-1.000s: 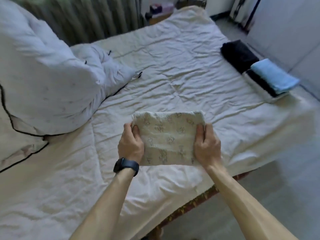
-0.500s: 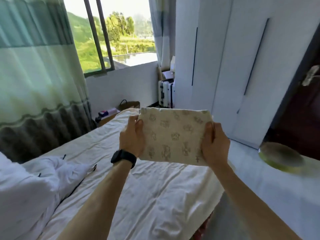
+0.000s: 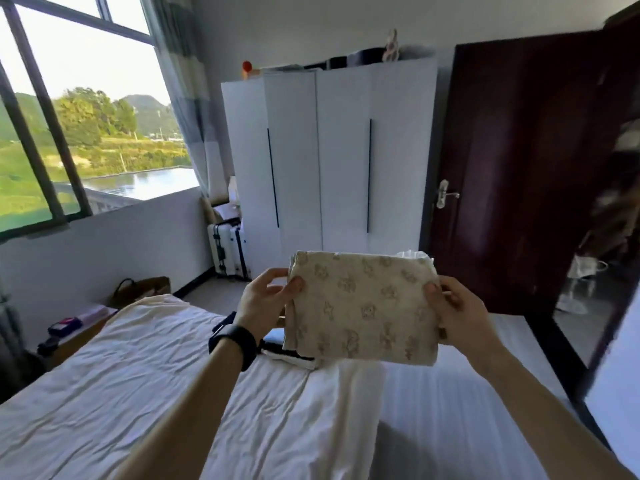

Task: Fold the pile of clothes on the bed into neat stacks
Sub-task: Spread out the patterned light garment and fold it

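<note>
Folded cloth now raised above bed; left hand and right hand each pinch an edge.

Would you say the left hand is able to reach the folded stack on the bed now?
Probably not yet: left hand and right hand both grip the patterned cloth, which hides most of the stack; nothing else blocks it.

Daylight comes through a large dark-framed window on the left, showing trees, hills and water. Past a pale striped curtain stands a tall white wardrobe, with a white hard-shell suitcase just beside it and a dark brown wooden door to its right. A cream-sheeted bed fills the foreground.
</note>
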Demonstrator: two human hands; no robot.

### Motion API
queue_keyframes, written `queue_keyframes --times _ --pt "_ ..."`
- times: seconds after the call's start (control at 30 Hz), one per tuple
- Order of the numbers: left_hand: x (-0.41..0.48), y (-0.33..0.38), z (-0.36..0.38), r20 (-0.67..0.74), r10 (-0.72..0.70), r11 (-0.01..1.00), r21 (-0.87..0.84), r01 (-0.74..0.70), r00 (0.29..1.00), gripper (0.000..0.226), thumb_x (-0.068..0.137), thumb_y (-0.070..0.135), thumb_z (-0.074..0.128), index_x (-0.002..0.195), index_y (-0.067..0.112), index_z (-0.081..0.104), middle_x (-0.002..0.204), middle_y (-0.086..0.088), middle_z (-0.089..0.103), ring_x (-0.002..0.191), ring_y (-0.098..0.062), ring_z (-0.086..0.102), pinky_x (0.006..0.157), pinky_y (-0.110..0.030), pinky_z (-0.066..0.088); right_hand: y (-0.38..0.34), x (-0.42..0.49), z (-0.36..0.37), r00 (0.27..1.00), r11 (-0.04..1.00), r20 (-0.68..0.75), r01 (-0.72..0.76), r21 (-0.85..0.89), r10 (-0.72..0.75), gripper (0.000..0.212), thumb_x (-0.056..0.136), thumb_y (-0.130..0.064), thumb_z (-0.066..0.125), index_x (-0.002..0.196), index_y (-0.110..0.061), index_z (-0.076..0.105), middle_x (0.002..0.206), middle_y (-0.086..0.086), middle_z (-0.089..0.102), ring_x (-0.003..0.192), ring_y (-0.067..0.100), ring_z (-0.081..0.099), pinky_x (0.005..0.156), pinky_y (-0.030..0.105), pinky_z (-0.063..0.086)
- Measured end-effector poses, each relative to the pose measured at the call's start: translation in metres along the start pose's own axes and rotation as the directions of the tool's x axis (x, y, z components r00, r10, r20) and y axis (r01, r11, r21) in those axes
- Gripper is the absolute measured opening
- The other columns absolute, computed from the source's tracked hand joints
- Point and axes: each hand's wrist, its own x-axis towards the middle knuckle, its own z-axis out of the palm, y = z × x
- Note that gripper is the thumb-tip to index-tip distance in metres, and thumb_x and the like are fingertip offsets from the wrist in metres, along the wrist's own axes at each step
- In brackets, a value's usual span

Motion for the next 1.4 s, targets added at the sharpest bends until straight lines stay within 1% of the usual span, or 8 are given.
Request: queue_keyframes --times 0.13,0.23,0.57,0.67,0.97,1.13,1.3,1.4 --pt "0.027 -0.016 0.055 0.091 -0.021 0.999 -0.047 0.025 0.996 0.012 0.090 0.023 0.074 0.102 0.022 0.071 0.090 -0.007 0.077 0.074 -0.025 0.074 0.063 -0.040 0.061 0.006 0.011 -0.052 1.000 0.999 -0.028 -0.007 0.043 0.008 0.013 0.099 -0.033 0.063 0.105 -0.040 0.072 0.099 -0.005 0.076 0.088 0.014 0.075 0.061 0.028 0.060" --pt "0.049 -0.027 0.097 0.140 -0.017 0.997 -0.069 0.027 0.990 0.012 0.089 0.024 0.075 0.101 0.023 0.072 0.090 -0.005 0.077 0.072 -0.024 0.074 0.058 -0.034 0.059 0.020 0.029 -0.089 0.998 1.000 -0.055 -0.003 0.016 0.004 0.016 0.099 -0.033 0.063 0.112 -0.039 0.070 0.102 -0.006 0.076 0.090 0.014 0.075 0.062 0.028 0.061" --pt "0.144 -0.040 0.238 0.144 -0.010 0.995 -0.098 0.024 0.989 0.008 0.087 0.028 0.077 0.095 0.031 0.076 0.093 -0.004 0.077 0.075 -0.023 0.075 0.059 -0.032 0.060 0.076 0.142 -0.186 0.985 1.000 -0.173 -0.003 0.012 0.005 0.021 0.099 -0.031 0.063 0.119 -0.034 0.068 0.100 -0.007 0.077 0.093 0.010 0.074 0.062 0.025 0.061" --pt "0.179 -0.044 0.257 0.127 -0.013 0.996 -0.084 0.024 0.992 0.010 0.087 0.029 0.077 0.097 0.030 0.075 0.095 -0.003 0.077 0.078 -0.024 0.075 0.060 -0.033 0.060 0.089 0.186 -0.200 0.987 1.000 -0.160 -0.011 -0.002 0.011 0.020 0.098 -0.033 0.064 0.118 -0.036 0.069 0.099 -0.007 0.077 0.093 0.010 0.074 0.064 0.028 0.062" --pt "0.313 -0.081 0.280 0.056 -0.020 0.996 -0.088 0.025 0.998 0.016 0.089 0.024 0.075 0.104 0.020 0.074 0.095 -0.006 0.077 0.076 -0.026 0.074 0.059 -0.035 0.059 0.147 0.338 -0.183 0.996 0.999 -0.092 0.016 -0.028 -0.018 0.017 0.096 -0.029 0.068 0.112 -0.034 0.073 0.096 -0.004 0.078 0.092 0.014 0.075 0.085 0.048 0.061" --pt "0.412 -0.087 0.300 0.076 -0.014 0.996 -0.086 0.020 0.997 0.015 0.089 0.024 0.074 0.104 0.021 0.073 0.094 -0.003 0.077 0.077 -0.025 0.075 0.059 -0.033 0.060 0.167 0.431 -0.178 0.996 1.000 -0.092 0.006 -0.003 -0.007 0.017 0.096 -0.027 0.068 0.111 -0.034 0.073 0.096 -0.002 0.078 0.092 0.016 0.076 0.083 0.047 0.062" --pt "0.506 -0.087 0.341 0.118 -0.012 0.995 -0.097 0.024 0.993 0.018 0.087 0.026 0.076 0.103 0.021 0.072 0.092 -0.003 0.077 0.076 -0.024 0.075 0.059 -0.032 0.060 0.176 0.522 -0.194 0.994 1.000 -0.111 0.008 0.024 -0.006 0.018 0.097 -0.022 0.067 0.113 -0.030 0.072 0.095 0.000 0.078 0.089 0.018 0.076 0.064 0.030 0.062" --pt "0.557 -0.095 0.369 0.128 -0.004 0.995 -0.101 0.017 0.992 0.018 0.086 0.027 0.077 0.102 0.024 0.072 0.092 -0.002 0.077 0.076 -0.024 0.075 0.060 -0.033 0.060 0.192 0.574 -0.208 0.992 0.999 -0.120 0.031 0.018 -0.029 0.017 0.098 -0.021 0.067 0.112 -0.028 0.072 0.095 0.000 0.078 0.087 0.016 0.076 0.062 0.027 0.061"
